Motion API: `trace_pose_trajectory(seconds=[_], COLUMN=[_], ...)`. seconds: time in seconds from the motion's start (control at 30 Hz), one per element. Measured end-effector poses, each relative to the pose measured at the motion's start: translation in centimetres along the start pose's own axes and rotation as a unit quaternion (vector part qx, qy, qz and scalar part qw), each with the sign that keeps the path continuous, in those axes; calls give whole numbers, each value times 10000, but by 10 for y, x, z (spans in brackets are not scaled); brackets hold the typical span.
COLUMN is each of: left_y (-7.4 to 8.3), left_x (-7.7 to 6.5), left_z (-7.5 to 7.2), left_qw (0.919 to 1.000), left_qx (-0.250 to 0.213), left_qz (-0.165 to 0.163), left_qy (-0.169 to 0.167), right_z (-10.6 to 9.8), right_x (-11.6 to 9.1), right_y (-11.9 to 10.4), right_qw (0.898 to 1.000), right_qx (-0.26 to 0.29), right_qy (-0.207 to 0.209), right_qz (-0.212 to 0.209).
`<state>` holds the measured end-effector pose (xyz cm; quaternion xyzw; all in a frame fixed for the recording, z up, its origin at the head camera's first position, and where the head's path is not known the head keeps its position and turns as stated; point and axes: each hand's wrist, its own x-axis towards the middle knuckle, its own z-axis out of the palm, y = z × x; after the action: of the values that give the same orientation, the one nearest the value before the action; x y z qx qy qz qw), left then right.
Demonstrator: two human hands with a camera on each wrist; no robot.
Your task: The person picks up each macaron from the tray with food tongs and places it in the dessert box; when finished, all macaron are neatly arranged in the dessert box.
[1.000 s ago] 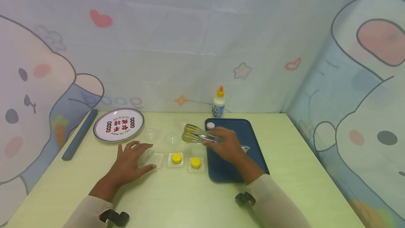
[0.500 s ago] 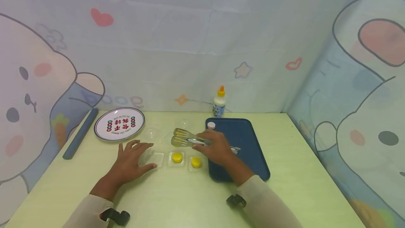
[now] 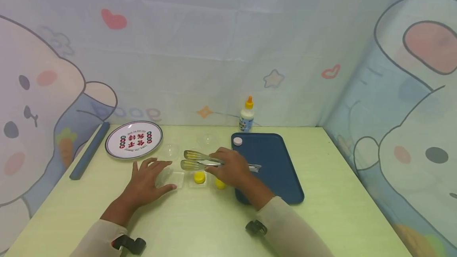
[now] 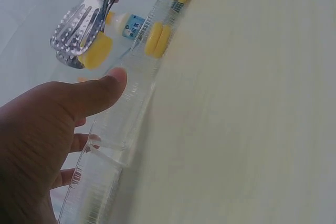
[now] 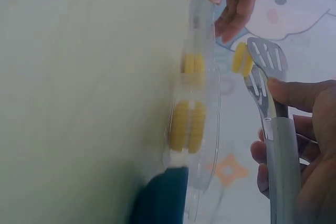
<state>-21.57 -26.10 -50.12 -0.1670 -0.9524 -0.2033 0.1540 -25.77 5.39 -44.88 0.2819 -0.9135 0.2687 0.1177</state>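
Note:
My right hand (image 3: 230, 167) grips metal food tongs (image 5: 266, 72) by the handle. Between the slotted heads sits a yellow macaron (image 5: 242, 59), held above the table. My left hand (image 3: 146, 181) is spread beside a clear plastic box base (image 3: 176, 179); its thumb lies by the near rim, and contact is hard to tell. The fingers are on the far side, partly seen through plastic in the left wrist view. To the right, one macaron (image 3: 199, 177) sits in its own clear box, and another macaron (image 3: 219, 183) is partly under my right hand.
Clear domed lids (image 3: 170, 151) lie behind the boxes. A blue tray (image 3: 275, 169) on the right holds a pale round piece (image 3: 237, 141). A bottle (image 3: 246, 116) stands by the backdrop. A printed plate (image 3: 133, 140) and a blue-grey roll (image 3: 90, 152) lie back left.
My right hand has carried the tongs with the macaron leftward and slightly toward me, from beside the tray to near the left box. My left hand has stayed in place.

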Motion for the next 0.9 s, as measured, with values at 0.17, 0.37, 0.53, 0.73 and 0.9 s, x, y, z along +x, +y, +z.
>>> trace_pose_trajectory(seconds=[0.17,0.37,0.53,0.73,0.9], left_y=[1,1,0,0,1], left_x=[0,0,1,2,2], left_z=[-1,0,1,1,-1], left_qw=[9999,9999,9998,9997,9996], left_qx=[-84,-155,-177,-225,-245], left_qz=[-87,-53,-41,-107,-108], left_qy=[-59,-19,18,-4,-21], right_z=[5,14,23,28,30], right_x=[4,11,14,17,17], right_y=[-13,-21,-26,-37,-45], right_qw=[9991,9957,9926,9875,9828], right_qx=[-338,-796,-1031,-1392,-1650], right_qy=[-239,-472,-639,-739,-821], right_qz=[30,-44,3,-63,-76])
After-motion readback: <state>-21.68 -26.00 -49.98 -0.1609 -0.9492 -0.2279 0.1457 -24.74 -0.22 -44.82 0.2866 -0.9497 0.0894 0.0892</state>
